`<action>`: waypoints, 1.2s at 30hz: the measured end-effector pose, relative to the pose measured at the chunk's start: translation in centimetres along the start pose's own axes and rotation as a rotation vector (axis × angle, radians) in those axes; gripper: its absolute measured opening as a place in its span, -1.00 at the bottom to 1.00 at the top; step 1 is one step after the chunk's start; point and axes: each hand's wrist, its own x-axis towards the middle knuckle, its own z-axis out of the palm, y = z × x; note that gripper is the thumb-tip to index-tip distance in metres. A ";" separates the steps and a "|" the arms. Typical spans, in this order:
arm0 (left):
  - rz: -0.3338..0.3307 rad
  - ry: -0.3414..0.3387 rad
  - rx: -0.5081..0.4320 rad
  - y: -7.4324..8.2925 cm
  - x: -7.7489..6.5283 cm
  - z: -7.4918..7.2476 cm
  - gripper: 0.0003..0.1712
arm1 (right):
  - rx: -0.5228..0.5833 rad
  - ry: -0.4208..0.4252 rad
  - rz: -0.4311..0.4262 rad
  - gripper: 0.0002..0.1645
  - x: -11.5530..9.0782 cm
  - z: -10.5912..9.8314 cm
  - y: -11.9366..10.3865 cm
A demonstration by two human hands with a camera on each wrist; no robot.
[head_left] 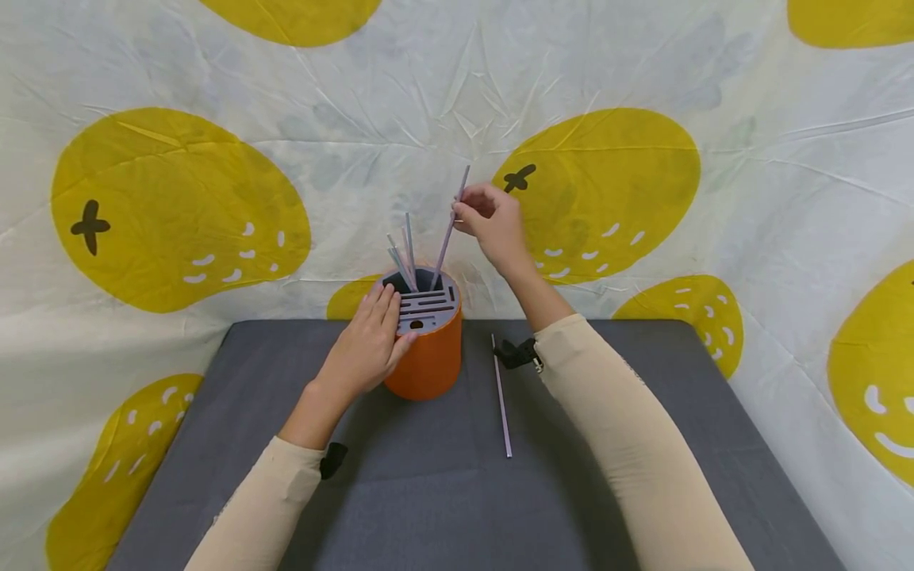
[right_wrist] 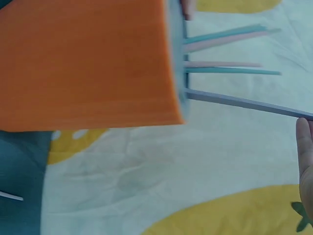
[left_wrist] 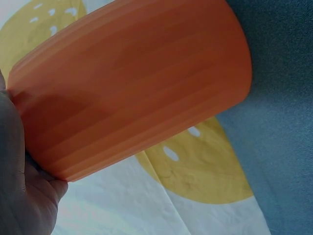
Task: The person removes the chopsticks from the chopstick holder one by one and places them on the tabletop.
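Holder (head_left: 428, 361) stood on table (head_left: 428, 507), sticks (head_left: 410, 246) in its rear opening; loose stick (head_left: 501, 396) lay to its right; cloth (head_left: 400, 95) hung behind table

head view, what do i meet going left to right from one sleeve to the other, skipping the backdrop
beige left sleeve → left hand → orange cylindrical slotted holder → thin pale stick lying loose → beige right sleeve

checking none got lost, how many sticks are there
6 visible: the purple stick in the right hand, reaching into the orange holder; four other sticks in the holder; and a loose stick on the table. More may be hidden inside.
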 end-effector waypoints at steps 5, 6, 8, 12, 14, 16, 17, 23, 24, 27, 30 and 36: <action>0.003 0.005 0.003 0.0 -0.1 0.0 -0.15 | 0.090 0.046 -0.024 -0.90 0.1 -1.2 -1.6; 0.003 0.005 0.002 0.0 -0.1 -0.1 -0.15 | 0.104 0.057 -0.028 -0.90 0.1 -1.4 -1.9; 0.003 0.007 0.000 0.0 -0.1 -0.1 -0.15 | 0.122 0.076 -0.032 -0.91 0.1 -2.0 -2.6; 0.002 0.006 -0.005 0.0 -0.1 0.0 -0.15 | 0.163 0.116 -0.035 -0.93 0.1 -3.3 -3.9; 0.005 0.010 -0.003 0.0 -0.2 0.0 -0.15 | 0.187 0.128 -0.036 -0.92 0.1 -3.9 -4.3; 0.008 0.017 0.001 0.0 -0.2 0.0 -0.16 | 0.182 0.132 -0.043 -0.92 -0.1 -4.5 -4.5; 0.009 0.022 0.002 0.0 -0.2 0.0 -0.16 | 0.180 0.132 -0.043 -0.92 -0.2 -4.7 -4.6; 0.015 0.042 0.007 0.1 -0.3 -0.1 -0.17 | 0.115 0.128 -0.019 -0.89 -0.9 -6.1 -3.9; 0.014 0.040 0.006 0.1 -0.3 -0.2 -0.17 | 0.099 0.126 -0.012 -0.87 -1.1 -6.3 -3.6; 0.009 0.030 -0.002 0.1 -0.3 -0.2 -0.16 | 0.056 0.119 0.006 -0.78 -1.6 -7.1 -2.8; 0.003 0.023 -0.009 0.1 -0.3 -0.2 -0.16 | 0.009 0.103 0.031 -0.73 -2.2 -7.8 -1.9; 0.001 0.019 -0.019 0.1 -0.2 -0.3 -0.16 | -0.093 0.077 0.106 -0.66 -3.4 -9.3 0.2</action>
